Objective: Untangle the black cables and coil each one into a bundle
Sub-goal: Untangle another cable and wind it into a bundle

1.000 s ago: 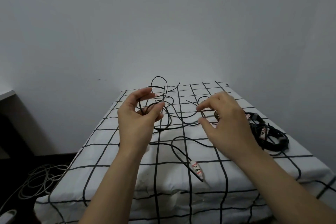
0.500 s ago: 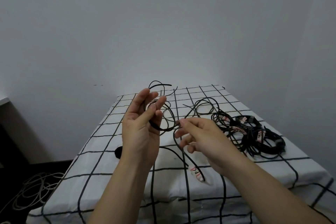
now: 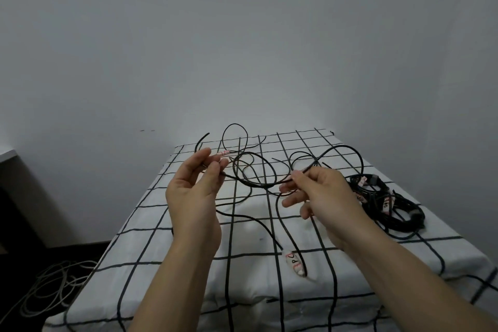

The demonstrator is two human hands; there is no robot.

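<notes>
left hand (image 3: 194, 197) – pinches black cable (image 3: 256, 183) | right hand (image 3: 320, 197) – pinches same cable, slack between

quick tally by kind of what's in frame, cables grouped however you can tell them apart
Hands: 2, left hand and right hand, both pinching the thin black cable
Loose thin black cable tangles: 1
Black coiled piles: 1, cable count inside unclear
White taped tags: 1 near the front edge
Pale floor cable piles: 1
Checked cloths: 1
Total: 7

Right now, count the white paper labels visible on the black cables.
4: one label on the near cable end, three in the pile at right. More may be hidden inside it.
</notes>
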